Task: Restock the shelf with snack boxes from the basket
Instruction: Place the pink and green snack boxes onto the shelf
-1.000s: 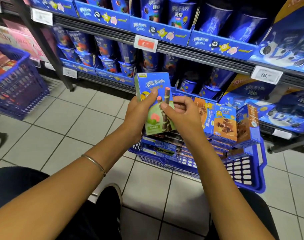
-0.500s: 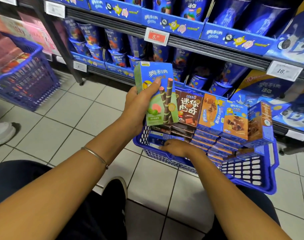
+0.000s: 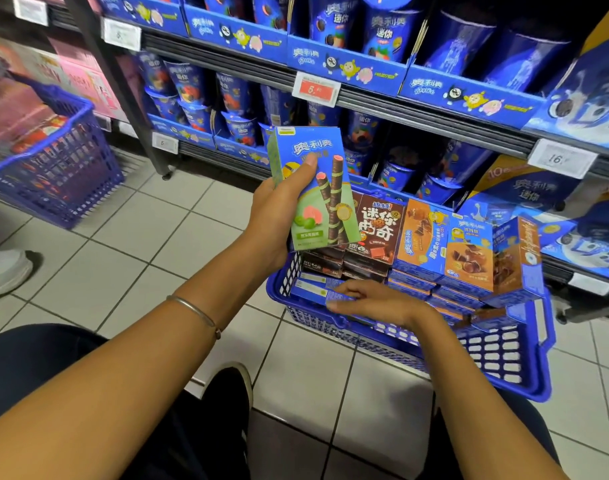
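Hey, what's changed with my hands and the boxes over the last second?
The right hand let go of the green box, dropped to the basket and now touches a flat blue box there; grip unclear. The left hand still holds the green box upright; basket unmoved.

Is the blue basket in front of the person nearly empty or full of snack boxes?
Mostly full. Stacked boxes rise above the rim of the basket; its near right corner shows bare wall. The right hand touches one.
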`<state>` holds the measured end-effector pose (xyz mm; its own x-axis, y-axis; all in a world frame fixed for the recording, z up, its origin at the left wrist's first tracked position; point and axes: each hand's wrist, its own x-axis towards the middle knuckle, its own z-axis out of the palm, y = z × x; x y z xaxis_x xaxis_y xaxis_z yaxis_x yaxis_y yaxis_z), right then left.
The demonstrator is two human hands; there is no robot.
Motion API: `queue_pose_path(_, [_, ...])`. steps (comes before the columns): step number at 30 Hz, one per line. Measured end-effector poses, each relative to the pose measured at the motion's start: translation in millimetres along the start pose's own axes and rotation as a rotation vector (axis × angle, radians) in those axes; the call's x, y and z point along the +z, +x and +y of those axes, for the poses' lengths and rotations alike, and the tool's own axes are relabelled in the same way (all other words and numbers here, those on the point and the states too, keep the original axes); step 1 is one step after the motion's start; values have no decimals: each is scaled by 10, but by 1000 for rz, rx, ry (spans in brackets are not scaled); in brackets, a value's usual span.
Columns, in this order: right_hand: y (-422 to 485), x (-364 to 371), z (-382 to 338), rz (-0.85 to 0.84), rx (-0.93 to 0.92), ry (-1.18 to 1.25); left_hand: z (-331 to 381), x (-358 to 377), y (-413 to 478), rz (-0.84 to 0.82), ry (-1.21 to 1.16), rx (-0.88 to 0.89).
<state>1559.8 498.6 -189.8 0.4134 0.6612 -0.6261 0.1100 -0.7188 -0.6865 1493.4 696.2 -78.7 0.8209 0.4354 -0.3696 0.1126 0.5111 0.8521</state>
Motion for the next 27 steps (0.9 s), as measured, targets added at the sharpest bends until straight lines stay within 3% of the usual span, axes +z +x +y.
queue_pose_path(4, [-240,-56,9,224,-188,-101,27,1,23,17,-19,-26])
queue_pose_path(10, [-471,-351,-169,701,-245,576,0,9,17,69,1,-4])
queue_pose_path(12, [-533,-457,-283,762,-336,774,-36,10,17,95,32,18])
queue_pose_path(17, [-657,-535,-616,563,-544,1143,-110,22,38,97,93,-28])
queue_pose_path(22, [-500,-328,-815,508,-483,987,-166,120,34,83,129,-1])
queue_pose_path(27, [-362,-215,-865,309,-373,1100,-150,202,42,16,76,-55])
